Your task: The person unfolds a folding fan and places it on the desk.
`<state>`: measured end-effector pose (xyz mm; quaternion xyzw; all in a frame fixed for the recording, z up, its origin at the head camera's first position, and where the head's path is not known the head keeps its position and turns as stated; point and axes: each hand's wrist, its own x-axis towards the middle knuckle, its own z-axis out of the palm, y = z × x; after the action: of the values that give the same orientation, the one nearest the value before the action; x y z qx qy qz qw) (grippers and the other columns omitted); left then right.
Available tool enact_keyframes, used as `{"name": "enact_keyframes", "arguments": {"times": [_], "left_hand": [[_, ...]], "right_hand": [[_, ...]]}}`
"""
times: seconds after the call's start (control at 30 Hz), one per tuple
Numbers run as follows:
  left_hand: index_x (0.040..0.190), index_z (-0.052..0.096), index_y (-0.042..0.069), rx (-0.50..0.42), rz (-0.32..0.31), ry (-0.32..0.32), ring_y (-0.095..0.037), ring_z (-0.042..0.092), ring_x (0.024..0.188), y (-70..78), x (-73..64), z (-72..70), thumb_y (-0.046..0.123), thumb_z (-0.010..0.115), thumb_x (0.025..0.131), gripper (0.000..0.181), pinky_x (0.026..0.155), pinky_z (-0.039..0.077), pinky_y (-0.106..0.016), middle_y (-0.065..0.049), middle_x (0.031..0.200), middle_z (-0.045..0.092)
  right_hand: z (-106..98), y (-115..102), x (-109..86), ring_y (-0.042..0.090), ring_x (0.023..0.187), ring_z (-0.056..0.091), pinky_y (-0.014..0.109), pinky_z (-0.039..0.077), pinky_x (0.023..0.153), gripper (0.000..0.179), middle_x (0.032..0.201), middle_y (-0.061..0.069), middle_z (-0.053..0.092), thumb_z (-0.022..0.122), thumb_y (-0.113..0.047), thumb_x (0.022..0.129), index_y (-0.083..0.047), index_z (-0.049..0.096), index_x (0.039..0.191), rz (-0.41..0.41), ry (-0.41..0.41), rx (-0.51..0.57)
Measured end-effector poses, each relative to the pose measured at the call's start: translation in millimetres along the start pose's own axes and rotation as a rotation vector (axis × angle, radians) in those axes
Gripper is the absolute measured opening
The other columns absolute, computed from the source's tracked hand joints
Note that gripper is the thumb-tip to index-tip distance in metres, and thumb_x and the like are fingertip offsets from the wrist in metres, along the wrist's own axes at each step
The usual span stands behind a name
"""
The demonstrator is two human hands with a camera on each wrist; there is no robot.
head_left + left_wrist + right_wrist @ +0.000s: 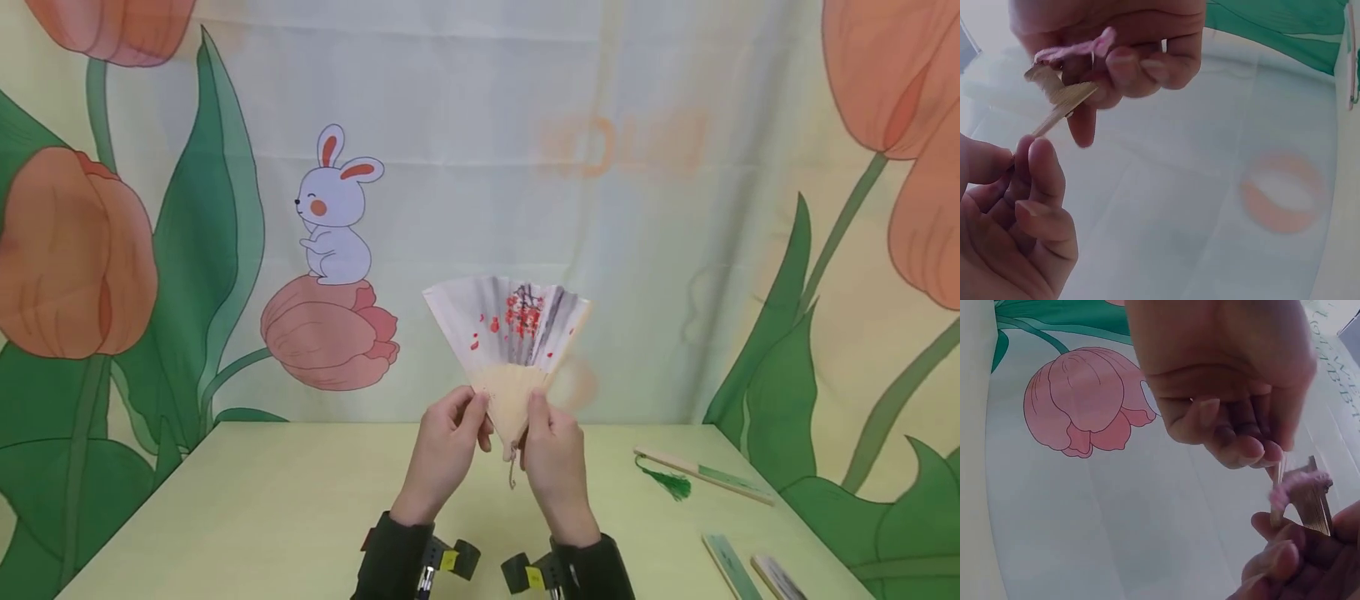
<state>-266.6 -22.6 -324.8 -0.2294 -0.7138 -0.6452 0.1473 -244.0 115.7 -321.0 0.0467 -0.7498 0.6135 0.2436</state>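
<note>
A partly spread folding fan (pixel 491 333) is held upright in front of me, its pale leaf painted with red blossoms on dark branches. My left hand (pixel 444 446) pinches the left edge of its wooden ribs (pixel 510 396), thumb on the near side. On the other edge, my right hand (pixel 557 462) pinches the ribs low down near the pivot, its thumb also in front. A short pinkish cord (pixel 1072 51) hangs from the pivot end; the right wrist view shows this cord (pixel 1304 487) between the two hands. The fan's leaf is out of sight in both wrist views.
On the yellow table (pixel 300 500), to the right, lies a closed fan (pixel 731 479) with a green tassel (pixel 671 482). Nearer the front are a green folded fan (pixel 729 565) and another folded fan (pixel 777 577). A printed cloth backdrop (pixel 465 167) hangs behind the table.
</note>
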Motion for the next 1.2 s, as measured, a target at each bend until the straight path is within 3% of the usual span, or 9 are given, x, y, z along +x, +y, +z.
{"name": "enact_keyframes", "arguments": {"times": [0.33, 0.53, 0.8, 0.9, 1.2], "left_hand": [[0.105, 0.063, -0.001, -0.112, -0.049, 0.03, -0.017, 0.065, 0.061, -0.3, 2.7, -0.4, 0.02, 0.055, 0.11, 0.023, 0.05, 0.042, -0.02, -0.01, 0.078, 0.067], [0.109, 0.06, -0.003, -0.155, -0.058, 0.065, -0.017, 0.069, 0.065, 0.1, 3.6, -1.0, 0.019, 0.052, 0.111, 0.023, 0.051, 0.046, -0.02, -0.014, 0.085, 0.072], [0.13, 0.055, -0.002, -0.245, -0.078, 0.012, -0.016, 0.07, 0.066, 2.9, 3.5, -3.5, 0.017, 0.045, 0.112, 0.028, 0.053, 0.05, -0.021, -0.013, 0.087, 0.07], [0.133, 0.055, -0.001, -0.254, -0.075, -0.008, -0.016, 0.069, 0.064, 4.2, 3.6, -4.3, 0.019, 0.045, 0.113, 0.03, 0.053, 0.051, -0.021, -0.012, 0.084, 0.069], [0.114, 0.06, -0.005, -0.319, -0.11, -0.01, -0.014, 0.066, 0.059, 5.3, 1.4, -3.5, 0.022, 0.046, 0.113, 0.03, 0.05, 0.049, -0.022, -0.007, 0.075, 0.068]], "right_hand": [[-4, -6, 1.6, 0.012, 0.041, 0.047, 0.023, 0.041, 0.043, 0.05, 0.056, 0.003, 0.051, 0.04, -0.034, 0.114, -0.002, 0.056, 0.079, 0.117, -0.052, 0.272], [-7, -6, 5.2, 0.013, 0.048, 0.062, 0.023, 0.045, 0.048, 0.045, 0.07, 0.006, 0.06, 0.038, -0.034, 0.115, 0.003, 0.059, 0.099, 0.158, -0.045, 0.362], [-7, -6, 5.3, 0.014, 0.055, 0.066, 0.025, 0.05, 0.054, 0.043, 0.079, 0.007, 0.063, 0.037, -0.033, 0.115, 0.004, 0.057, 0.116, 0.168, -0.033, 0.446], [-6, -9, 4.4, 0.013, 0.056, 0.066, 0.024, 0.052, 0.056, 0.04, 0.081, 0.006, 0.062, 0.038, -0.033, 0.115, 0.004, 0.054, 0.116, 0.185, -0.024, 0.472], [-9, -16, -0.4, 0.012, 0.058, 0.065, 0.026, 0.054, 0.06, 0.034, 0.078, 0.002, 0.056, 0.036, -0.031, 0.115, -0.001, 0.05, 0.106, 0.213, -0.002, 0.566]]}}
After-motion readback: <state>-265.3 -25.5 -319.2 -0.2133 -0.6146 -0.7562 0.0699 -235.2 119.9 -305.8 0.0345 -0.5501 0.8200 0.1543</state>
